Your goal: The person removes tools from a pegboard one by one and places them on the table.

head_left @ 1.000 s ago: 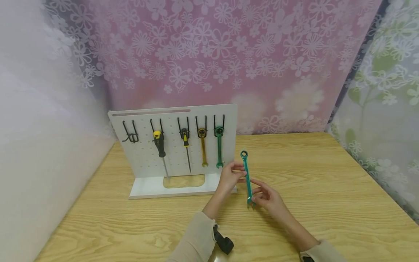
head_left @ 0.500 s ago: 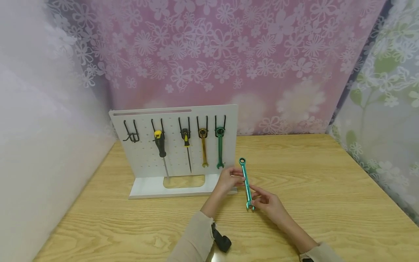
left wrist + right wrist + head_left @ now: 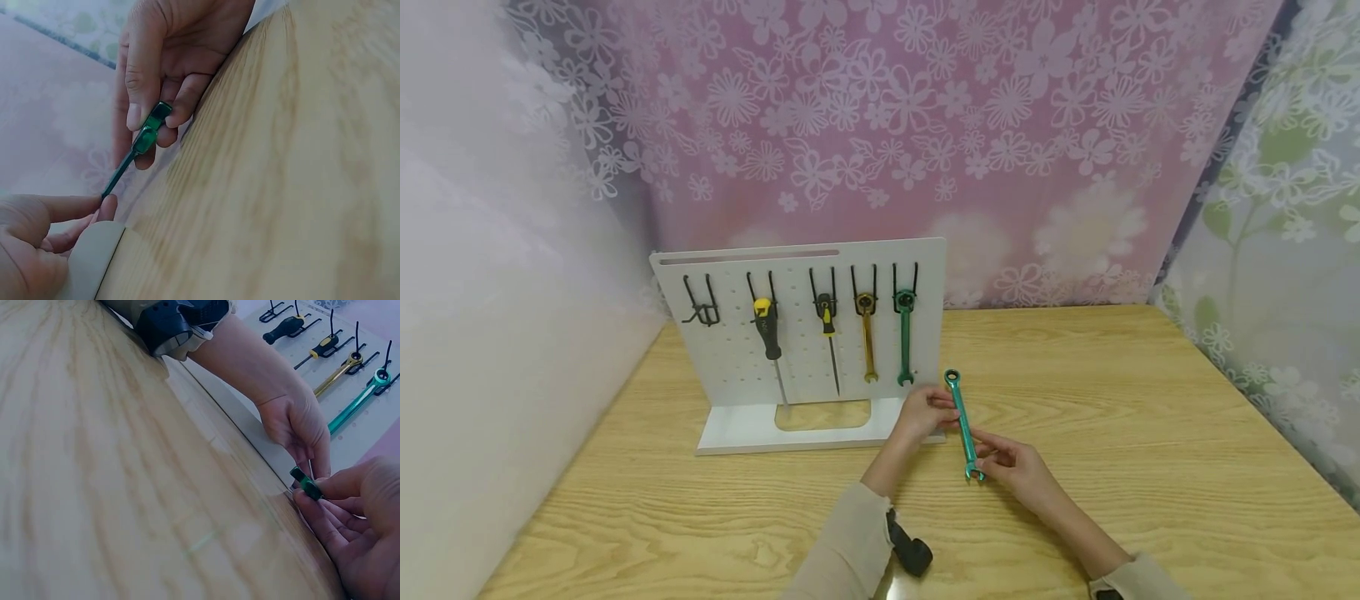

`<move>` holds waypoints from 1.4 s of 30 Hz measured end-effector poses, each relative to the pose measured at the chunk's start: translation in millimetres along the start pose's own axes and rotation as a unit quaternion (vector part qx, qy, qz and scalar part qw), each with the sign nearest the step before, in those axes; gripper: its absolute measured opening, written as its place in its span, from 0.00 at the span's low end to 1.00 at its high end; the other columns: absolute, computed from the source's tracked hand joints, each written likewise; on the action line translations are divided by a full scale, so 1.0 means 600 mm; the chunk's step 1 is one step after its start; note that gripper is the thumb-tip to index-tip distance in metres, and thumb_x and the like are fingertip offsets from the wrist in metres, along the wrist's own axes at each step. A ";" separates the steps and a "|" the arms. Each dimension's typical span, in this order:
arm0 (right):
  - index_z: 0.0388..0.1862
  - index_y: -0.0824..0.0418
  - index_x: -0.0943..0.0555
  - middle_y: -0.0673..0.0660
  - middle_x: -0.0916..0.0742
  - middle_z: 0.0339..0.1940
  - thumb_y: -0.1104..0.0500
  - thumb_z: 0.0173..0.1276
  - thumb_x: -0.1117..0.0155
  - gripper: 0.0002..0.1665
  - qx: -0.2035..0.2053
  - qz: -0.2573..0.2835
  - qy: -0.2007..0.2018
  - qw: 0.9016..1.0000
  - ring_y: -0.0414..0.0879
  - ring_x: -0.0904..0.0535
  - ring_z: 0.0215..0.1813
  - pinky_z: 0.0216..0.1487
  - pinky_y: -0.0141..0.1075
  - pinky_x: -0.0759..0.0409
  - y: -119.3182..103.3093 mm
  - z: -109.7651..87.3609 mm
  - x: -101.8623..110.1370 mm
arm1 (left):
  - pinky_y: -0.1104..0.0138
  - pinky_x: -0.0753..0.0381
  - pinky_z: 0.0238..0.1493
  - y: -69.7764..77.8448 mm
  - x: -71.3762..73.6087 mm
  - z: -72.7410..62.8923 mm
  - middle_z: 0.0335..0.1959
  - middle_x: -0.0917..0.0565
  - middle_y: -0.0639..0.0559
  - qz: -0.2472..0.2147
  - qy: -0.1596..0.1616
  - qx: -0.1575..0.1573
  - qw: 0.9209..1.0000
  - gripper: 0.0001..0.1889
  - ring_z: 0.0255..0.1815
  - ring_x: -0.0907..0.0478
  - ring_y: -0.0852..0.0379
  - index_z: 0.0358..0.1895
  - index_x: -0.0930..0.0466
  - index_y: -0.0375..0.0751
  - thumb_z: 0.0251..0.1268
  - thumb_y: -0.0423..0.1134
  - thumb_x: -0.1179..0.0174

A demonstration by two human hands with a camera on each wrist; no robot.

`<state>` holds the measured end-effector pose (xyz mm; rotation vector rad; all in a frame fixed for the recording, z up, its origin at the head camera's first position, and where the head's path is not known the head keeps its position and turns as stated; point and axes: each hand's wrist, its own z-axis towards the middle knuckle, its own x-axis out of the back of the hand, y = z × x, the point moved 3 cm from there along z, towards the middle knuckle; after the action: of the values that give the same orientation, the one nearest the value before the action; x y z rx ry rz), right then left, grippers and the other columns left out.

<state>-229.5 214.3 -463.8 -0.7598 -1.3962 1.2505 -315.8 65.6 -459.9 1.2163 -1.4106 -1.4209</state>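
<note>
A shiny teal-green combination wrench is held between both hands, to the right of the white pegboard stand. Its ring end points away and its open end towards me. My left hand pinches the shaft near its middle between thumb and fingers. Lower down, my right hand pinches the wrench by its open end. In the left wrist view the wrench slants between the fingertips of both hands, over the table. The right wrist view shows only its green end at the right fingers.
On the pegboard's hooks hang a large screwdriver, a small screwdriver, a gold wrench and a green wrench. The leftmost hook is bare. A black wrist camera juts from the left sleeve.
The wrench has come down slightly and its ring end has tipped lower and a little left. Both hands keep their pinch on it and have shifted only slightly.
</note>
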 end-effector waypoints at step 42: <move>0.57 0.75 0.29 0.55 0.21 0.31 0.69 0.55 0.35 0.29 -0.029 -0.107 0.045 0.993 0.44 0.25 0.32 0.28 0.30 0.24 -0.010 0.002 -0.016 | 0.71 0.19 0.27 -0.002 -0.012 -0.003 0.23 0.22 0.49 0.120 0.059 -0.003 0.991 0.10 0.23 0.19 0.55 0.39 0.21 0.25 0.50 0.19 0.38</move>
<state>-227.6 203.6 -461.0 -0.6779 -1.4046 1.0010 -312.2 72.3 -460.5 1.0683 -1.4167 -1.1693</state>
